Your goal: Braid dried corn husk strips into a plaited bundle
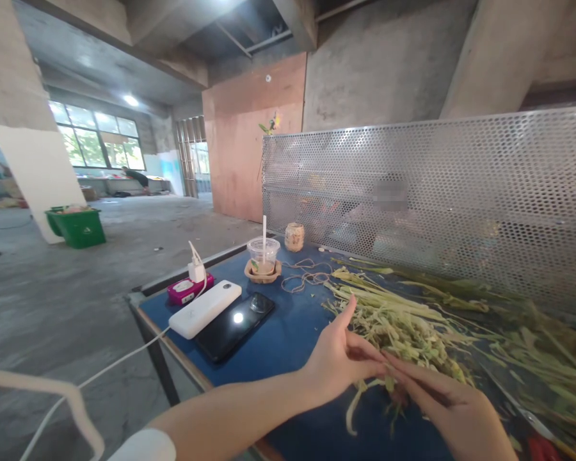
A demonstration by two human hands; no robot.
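My left hand (pixel 333 362) reaches in from the lower left, its thumb raised and its other fingers pressed together toward my right hand (pixel 451 400). The fingertips of both hands meet on a pale green-yellow plant stalk (pixel 388 384), mostly hidden by the fingers. Curled, withered leaf ends hang below them. Right behind the hands lies a heap of wilted plant stalks and leaves (pixel 408 320) on the blue tabletop (pixel 312 429). Scissors with red handles (pixel 532 426) lie near my right wrist, partly cut off by the frame.
Left on the table are a black phone (pixel 235 330), a white power bank (pixel 205 309) and a pink power strip (pixel 191 288) with a cable. Behind stand a plastic cup (pixel 264 253) with a straw, thin cord (pixel 307 276) and a small jar (pixel 294 237). A perforated metal panel (pixel 427 179) borders the back.
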